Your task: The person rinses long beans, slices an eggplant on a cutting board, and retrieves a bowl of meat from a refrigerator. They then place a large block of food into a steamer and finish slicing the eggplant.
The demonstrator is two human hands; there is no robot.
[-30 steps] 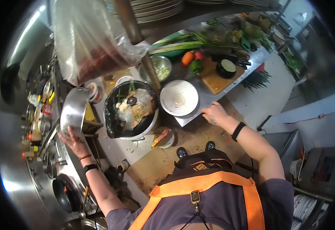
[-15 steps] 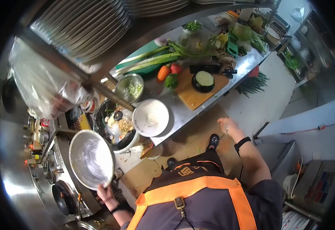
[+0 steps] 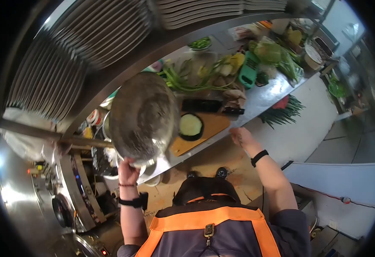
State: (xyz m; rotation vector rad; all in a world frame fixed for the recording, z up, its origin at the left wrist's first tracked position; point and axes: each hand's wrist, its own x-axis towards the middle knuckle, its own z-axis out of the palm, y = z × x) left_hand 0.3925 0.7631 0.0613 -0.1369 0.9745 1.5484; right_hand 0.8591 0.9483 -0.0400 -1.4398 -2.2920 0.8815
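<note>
Nearest to me, looking down through the head camera, are the orange apron straps point(image 3: 209, 218) over a dark shirt. My left hand point(image 3: 128, 172) has its fingers clamped on the lower rim of a large metal bowl point(image 3: 144, 115), which is tilted and held up in front of the near left part of the counter point(image 3: 256, 103). My right hand point(image 3: 242, 139) is up near the counter's front edge, well apart from the bowl; I see nothing in it, and I cannot tell whether its fingers are apart or together. Below and left of the bowl, partly hidden by it, sits a container with a black liner point(image 3: 101, 160). Right of the bowl in my view, a wooden board point(image 3: 215, 127) carries a cut eggplant point(image 3: 191, 126), pale face up. Just beyond that lies a dark-bladed knife point(image 3: 202, 106), its handle pointing right. Farther back I see long green stalks point(image 3: 191, 83), a green plastic tool point(image 3: 248, 70) and leafy greens in clear plastic point(image 3: 269, 51). Behind the stalks stands a small bowl of chopped greens point(image 3: 200, 43)
</note>
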